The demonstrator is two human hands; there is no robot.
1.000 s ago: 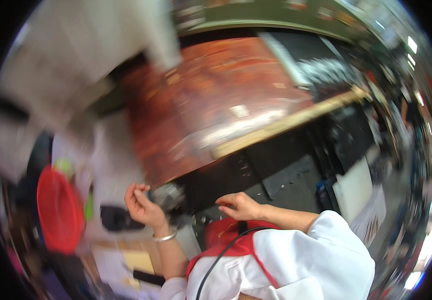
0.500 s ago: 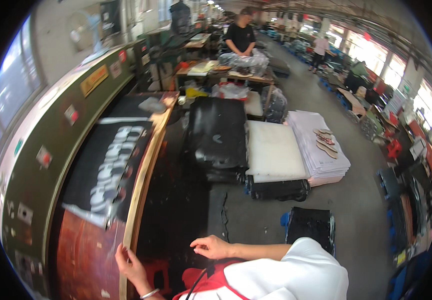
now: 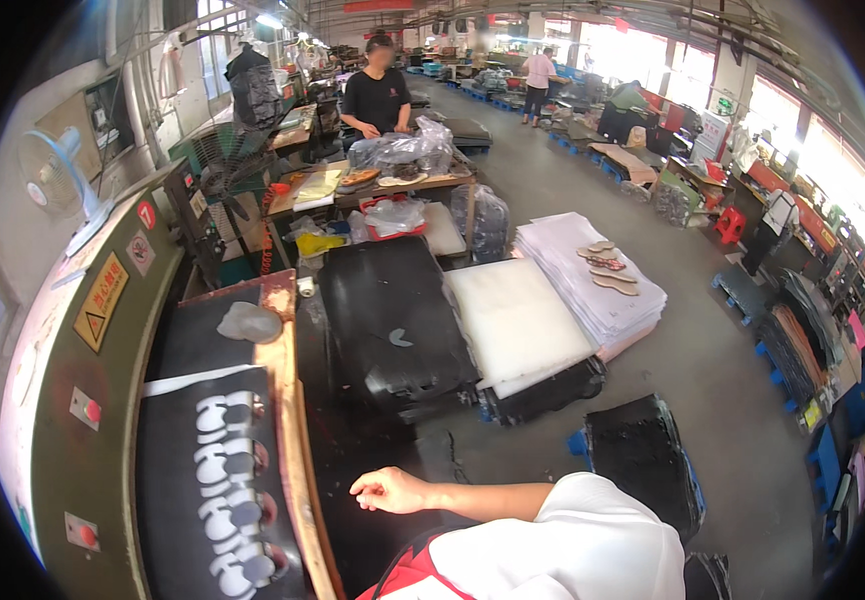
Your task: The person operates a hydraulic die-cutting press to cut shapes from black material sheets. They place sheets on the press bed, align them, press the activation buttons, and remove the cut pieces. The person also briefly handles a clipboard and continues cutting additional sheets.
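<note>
My right hand (image 3: 391, 491) hangs in the air at the lower middle, its fingers loosely bent and slightly apart with nothing in them. It is to the right of the long wooden edge (image 3: 298, 450) of a machine bed and does not touch it. My left hand is out of view. On the bed lies a black sheet (image 3: 171, 500) with a column of curved cut-outs that show white, and a few round shapes beside them. A clear plastic bag or wrap (image 3: 250, 322) rests at the far end of the bed.
A green machine beam (image 3: 118, 400) with red buttons runs along the left, a fan (image 3: 68, 180) on top. Ahead stand stacks of black sheets (image 3: 383, 320), white foam (image 3: 518, 315) and pale sheets (image 3: 578, 265) bearing sole-shaped pieces. A person (image 3: 378, 95) stands behind a table.
The view has turned, so the surroundings have shifted left and down. My left hand, before at the wooden edge, has gone out of view. My right hand stays loosely bent.
</note>
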